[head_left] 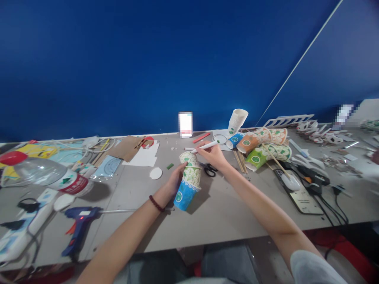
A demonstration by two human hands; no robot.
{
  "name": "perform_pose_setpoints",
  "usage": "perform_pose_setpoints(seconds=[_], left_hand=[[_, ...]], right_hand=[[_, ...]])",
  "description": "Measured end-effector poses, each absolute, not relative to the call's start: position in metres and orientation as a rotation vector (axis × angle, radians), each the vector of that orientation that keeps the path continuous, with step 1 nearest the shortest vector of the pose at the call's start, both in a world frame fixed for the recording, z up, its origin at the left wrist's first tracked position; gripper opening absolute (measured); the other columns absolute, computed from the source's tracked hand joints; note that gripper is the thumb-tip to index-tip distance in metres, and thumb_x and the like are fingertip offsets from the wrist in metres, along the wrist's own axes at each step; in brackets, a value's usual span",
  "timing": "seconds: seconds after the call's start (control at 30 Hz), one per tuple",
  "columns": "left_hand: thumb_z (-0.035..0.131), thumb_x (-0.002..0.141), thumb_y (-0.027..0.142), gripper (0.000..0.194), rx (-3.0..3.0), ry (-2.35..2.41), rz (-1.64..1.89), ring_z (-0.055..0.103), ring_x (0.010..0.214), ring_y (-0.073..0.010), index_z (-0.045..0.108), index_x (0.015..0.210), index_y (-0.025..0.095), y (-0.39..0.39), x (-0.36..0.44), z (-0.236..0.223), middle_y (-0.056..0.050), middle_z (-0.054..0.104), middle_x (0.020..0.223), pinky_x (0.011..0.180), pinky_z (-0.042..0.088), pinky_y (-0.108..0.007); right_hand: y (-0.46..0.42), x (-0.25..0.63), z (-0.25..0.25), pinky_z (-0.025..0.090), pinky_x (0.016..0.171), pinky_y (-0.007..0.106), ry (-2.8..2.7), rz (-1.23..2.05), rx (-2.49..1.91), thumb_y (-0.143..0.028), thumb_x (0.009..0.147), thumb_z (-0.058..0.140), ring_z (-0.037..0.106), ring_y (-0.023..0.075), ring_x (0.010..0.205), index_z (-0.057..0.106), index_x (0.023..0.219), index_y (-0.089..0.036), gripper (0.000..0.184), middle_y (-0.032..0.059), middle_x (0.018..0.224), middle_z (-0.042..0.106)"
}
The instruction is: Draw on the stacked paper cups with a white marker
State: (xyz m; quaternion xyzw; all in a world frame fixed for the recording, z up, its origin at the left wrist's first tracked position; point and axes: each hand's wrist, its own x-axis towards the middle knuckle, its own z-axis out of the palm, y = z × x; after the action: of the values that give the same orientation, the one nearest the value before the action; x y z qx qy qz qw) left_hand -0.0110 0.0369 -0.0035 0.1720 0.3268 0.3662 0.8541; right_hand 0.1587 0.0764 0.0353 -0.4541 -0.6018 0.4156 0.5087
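Note:
My left hand (pixel 175 178) is wrapped round the side of a joined column of paper cups (pixel 186 196), blue at the lower end and white with green pattern above. The column leans, its upper end pointing away from me. A white pen (pixel 209 145) is pinched in my right hand (pixel 213 154), its tip at the top cup's upper edge. Black-handled scissors (pixel 210 170) lie just right of the cups, partly hidden. Left of them are a white paper disc (pixel 156 173) and a small green piece (pixel 170 166).
A blue glue gun (pixel 79 221), a power strip (pixel 26 225) and a large plastic bottle (pixel 50 175) occupy the left. Rightward are a stack of white cups (pixel 237 120), coloured cup columns (pixel 256 157), wooden sticks (pixel 240 161) and a phone (pixel 304 201) with cables. A blue wall (pixel 166 71) rises behind.

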Motion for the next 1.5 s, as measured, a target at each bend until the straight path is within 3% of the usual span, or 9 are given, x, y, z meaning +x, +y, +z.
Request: perform_pose_setpoints(seconds=[0.8, 1.5], left_hand=[[0.052, 0.088, 0.031, 0.037, 0.346, 0.72, 0.768, 0.072, 0.072, -0.0265, 0.065, 0.112, 0.007, 0.0367, -0.01, 0.0005, -0.014, 0.074, 0.083, 0.075, 0.055, -0.038], [0.051, 0.088, 0.031, 0.036, 0.365, 0.7, 0.79, 0.071, 0.073, -0.0262, 0.065, 0.111, 0.007, 0.0377, -0.0104, -0.0024, -0.014, 0.074, 0.082, 0.075, 0.055, -0.037]], right_hand=[[0.0815, 0.1604, 0.0299, 0.058, 0.072, 0.028, -1.347, 1.015, -1.104, -0.028, 0.068, 0.066, 0.071, 0.0183, 0.075, 0.063, 0.071, -0.019, 0.01, 0.0034, 0.08, 0.071], [0.0808, 0.16, 0.0312, 0.057, 0.07, 0.027, -1.4, 0.98, -1.144, -0.024, 0.069, 0.061, 0.071, 0.0181, 0.073, 0.059, 0.067, -0.021, 0.005, 0.0008, 0.07, 0.07]])
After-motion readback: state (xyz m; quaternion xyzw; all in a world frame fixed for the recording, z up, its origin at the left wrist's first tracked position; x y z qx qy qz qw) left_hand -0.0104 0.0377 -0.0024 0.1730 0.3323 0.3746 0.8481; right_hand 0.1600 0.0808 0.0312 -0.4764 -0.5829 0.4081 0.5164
